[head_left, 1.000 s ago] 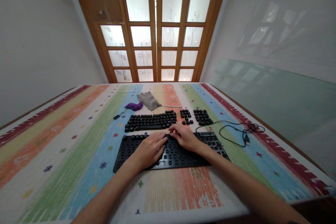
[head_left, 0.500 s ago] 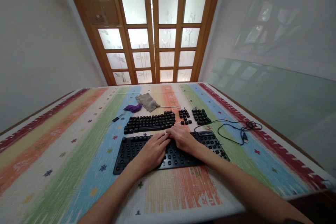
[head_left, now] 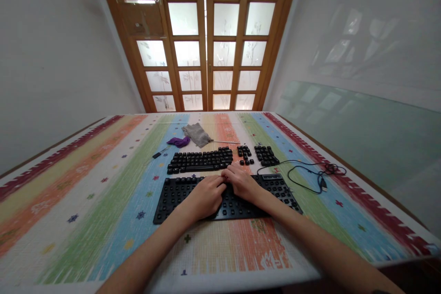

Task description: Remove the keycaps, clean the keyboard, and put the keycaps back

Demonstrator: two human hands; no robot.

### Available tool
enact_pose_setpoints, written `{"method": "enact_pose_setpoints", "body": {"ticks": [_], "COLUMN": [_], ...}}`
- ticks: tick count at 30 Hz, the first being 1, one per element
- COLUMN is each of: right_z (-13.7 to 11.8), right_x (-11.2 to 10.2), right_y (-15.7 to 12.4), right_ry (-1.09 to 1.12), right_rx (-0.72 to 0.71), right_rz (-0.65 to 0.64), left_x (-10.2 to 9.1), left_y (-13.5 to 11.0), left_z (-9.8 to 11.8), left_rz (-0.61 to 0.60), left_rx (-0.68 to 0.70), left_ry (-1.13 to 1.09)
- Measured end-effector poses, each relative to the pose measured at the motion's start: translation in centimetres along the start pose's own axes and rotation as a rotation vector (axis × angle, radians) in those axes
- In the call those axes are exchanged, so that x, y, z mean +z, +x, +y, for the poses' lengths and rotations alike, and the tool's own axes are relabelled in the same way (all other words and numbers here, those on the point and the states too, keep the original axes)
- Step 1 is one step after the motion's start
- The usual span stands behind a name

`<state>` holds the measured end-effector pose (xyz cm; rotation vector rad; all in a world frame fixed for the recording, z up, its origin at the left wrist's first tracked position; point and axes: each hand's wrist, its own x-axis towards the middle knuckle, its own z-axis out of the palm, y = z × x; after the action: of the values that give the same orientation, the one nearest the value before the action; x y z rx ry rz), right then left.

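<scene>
A black keyboard base [head_left: 237, 209] lies flat before me, most of its keycaps off and the key posts bare. A few keycaps sit in its top left row. My left hand [head_left: 207, 196] and my right hand [head_left: 241, 183] meet over its upper middle, fingers curled and fingertips together. What the fingertips pinch, if anything, is hidden by the hands. Just beyond the base, loose black keycaps [head_left: 200, 161] are laid out in keyboard order. Smaller groups of keycaps [head_left: 266, 155] lie to the right of them.
A black USB cable [head_left: 310, 172] runs coiled from the base to the right. Further back lie a purple cloth [head_left: 178, 142], a grey cloth [head_left: 197, 135], a thin rod [head_left: 225, 142] and a small black-handled tool [head_left: 156, 155]. A striped cloth [head_left: 103, 211] covers the table.
The whole view has shifted slightly, so things sit a little further right. My left hand's fingers have curled in more; both hands stay together over the same part of the keyboard base.
</scene>
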<state>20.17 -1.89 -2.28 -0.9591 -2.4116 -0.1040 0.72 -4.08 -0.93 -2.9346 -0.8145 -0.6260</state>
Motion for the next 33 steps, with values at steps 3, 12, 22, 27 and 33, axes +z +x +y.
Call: {"method": "enact_pose_setpoints", "body": {"ticks": [3,12,22,27,33], "right_z": [0.2,-0.2,-0.1,0.2,-0.1], "right_x": [0.2,0.0,-0.2,-0.2,-0.1], "right_y": [-0.1,-0.1,-0.4,-0.4,-0.3], "right_ry": [0.015,-0.01,0.067,0.141,0.132], "right_rx": [0.007,0.008,0.05,0.099,0.116], "right_rz": [-0.001,0.042,0.015,0.008,0.038], "left_x": [-0.2,0.1,0.6,0.8,1.0], "left_y": [0.6,0.8,0.1,-0.1,-0.2], "left_z": [-0.1,0.6,0.8,0.7,0.6], "left_rz": [-0.029,0.11,0.116,0.121,0.123], "left_rx": [-0.004,-0.058,-0.051,-0.045,-0.032], "left_ry": [0.017,-0.086,-0.059,-0.053,0.002]}}
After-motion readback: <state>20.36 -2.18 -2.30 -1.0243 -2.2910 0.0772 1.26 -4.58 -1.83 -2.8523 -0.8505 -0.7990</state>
